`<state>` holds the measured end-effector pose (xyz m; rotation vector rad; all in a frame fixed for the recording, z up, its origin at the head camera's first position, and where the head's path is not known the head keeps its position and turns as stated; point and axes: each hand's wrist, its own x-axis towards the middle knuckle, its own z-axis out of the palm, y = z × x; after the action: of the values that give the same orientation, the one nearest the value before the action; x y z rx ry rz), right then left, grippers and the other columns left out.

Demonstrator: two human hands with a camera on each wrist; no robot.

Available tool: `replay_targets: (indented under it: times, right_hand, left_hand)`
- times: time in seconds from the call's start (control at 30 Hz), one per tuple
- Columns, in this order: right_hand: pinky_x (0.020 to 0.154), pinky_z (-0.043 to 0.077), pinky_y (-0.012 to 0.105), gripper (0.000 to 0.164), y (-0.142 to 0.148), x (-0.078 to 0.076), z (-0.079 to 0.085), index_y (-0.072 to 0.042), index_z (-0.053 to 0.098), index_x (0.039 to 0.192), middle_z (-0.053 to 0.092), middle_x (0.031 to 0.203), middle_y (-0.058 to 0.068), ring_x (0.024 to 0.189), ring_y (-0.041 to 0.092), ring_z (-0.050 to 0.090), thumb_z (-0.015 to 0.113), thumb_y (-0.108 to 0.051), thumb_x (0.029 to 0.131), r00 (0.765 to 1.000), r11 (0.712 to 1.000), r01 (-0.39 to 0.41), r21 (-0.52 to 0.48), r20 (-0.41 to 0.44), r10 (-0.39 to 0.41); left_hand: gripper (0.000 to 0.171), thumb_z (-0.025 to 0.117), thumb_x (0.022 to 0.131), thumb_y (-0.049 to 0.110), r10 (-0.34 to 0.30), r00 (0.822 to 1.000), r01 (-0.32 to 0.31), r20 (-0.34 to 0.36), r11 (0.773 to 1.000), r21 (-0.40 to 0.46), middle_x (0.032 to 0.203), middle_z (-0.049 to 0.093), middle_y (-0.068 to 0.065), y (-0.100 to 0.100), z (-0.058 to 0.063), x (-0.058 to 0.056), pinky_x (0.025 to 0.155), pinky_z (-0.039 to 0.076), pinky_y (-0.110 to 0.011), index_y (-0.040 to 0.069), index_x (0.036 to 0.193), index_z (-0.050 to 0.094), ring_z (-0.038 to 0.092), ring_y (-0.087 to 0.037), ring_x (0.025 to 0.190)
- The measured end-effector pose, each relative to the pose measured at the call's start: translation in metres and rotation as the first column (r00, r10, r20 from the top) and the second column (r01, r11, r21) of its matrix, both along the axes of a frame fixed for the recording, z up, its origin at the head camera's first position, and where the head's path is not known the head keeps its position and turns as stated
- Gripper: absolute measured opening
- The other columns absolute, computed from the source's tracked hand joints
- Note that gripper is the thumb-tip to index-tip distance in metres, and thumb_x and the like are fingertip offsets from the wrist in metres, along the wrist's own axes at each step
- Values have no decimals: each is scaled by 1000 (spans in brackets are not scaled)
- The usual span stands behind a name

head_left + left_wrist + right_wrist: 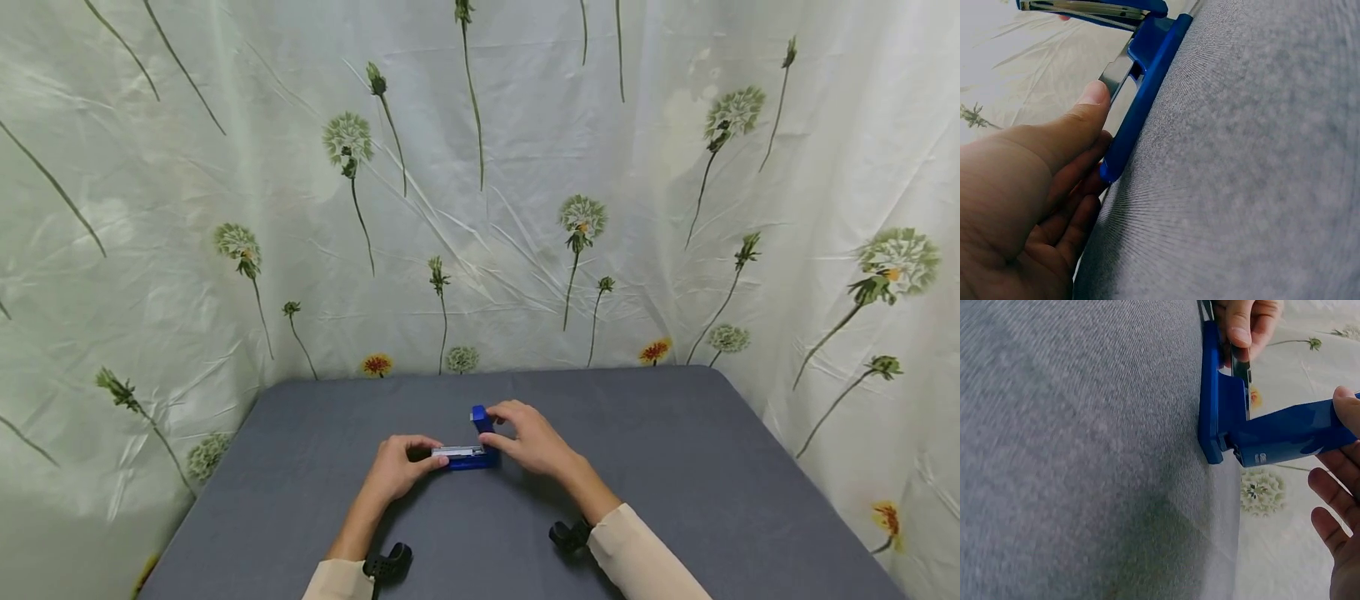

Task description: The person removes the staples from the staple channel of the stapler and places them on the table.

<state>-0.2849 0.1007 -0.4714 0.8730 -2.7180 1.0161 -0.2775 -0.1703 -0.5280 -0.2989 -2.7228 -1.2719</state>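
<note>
A blue stapler (pixel 472 462) rests on the grey table with its top cover swung up, baring the metal staple channel (pixel 459 452). At its front end my left hand (pixel 397 468) pinches the channel between thumb and fingers; in the left wrist view the thumb (pixel 1092 103) lies against the metal, above the blue base (pixel 1141 115). My right hand (pixel 531 437) grips the raised cover, thumb on one side and fingers on the other. The right wrist view shows that cover (pixel 1291 434) standing steeply off the base near the hinge.
The grey cloth-covered table (pixel 300 433) spreads around the stapler. Behind it hangs a pale curtain (pixel 495 233) printed with dandelions. Black bands with camera mounts sit on both wrists, beside light sleeves (pixel 637 554).
</note>
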Motion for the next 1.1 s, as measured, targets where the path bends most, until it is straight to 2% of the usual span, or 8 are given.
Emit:
replay_targets:
  times: [0.23, 0.6, 0.83, 1.1]
  right_hand:
    - [88, 52, 45, 35, 7, 0, -4, -18, 69, 126, 68, 116, -1, 110, 29, 64, 71, -40, 98, 999, 998, 18, -62, 46, -15]
    - [90, 53, 50, 32, 19, 1, -9, -17, 69, 124, 68, 112, 0, 107, 28, 64, 71, -37, 98, 997, 993, 30, -111, 80, -22]
    - [91, 54, 41, 25, 30, 2, -14, -16, 70, 117, 70, 109, -1, 105, 26, 65, 73, -32, 98, 998, 990, 39, -137, 63, -31]
    - [88, 53, 39, 30, 41, 4, -16, -13, 71, 119, 74, 113, 1, 103, 25, 66, 72, -34, 98, 996, 987, 50, -155, 87, -36]
  left_hand:
    - [16, 89, 80, 36, 3, 1000, -3, 1, 1000, -2, 94, 78, 9, -1, -1, 0, 88, 54, -40, 29, 93, 82, 70, -12, 94]
    - [16, 88, 81, 37, 4, 1000, -4, -4, 1000, -22, 96, 78, 10, -2, -2, 1, 90, 54, -42, 31, 94, 81, 71, -14, 97]
    - [17, 88, 81, 36, -3, 1000, 3, -3, 1000, -19, 96, 78, 9, -1, -2, 1, 89, 54, -41, 29, 95, 81, 71, -14, 96]
    - [15, 88, 82, 35, 2, 1000, -1, 8, 1000, -8, 96, 78, 9, -1, -1, 1, 89, 54, -42, 29, 94, 81, 70, -14, 97]
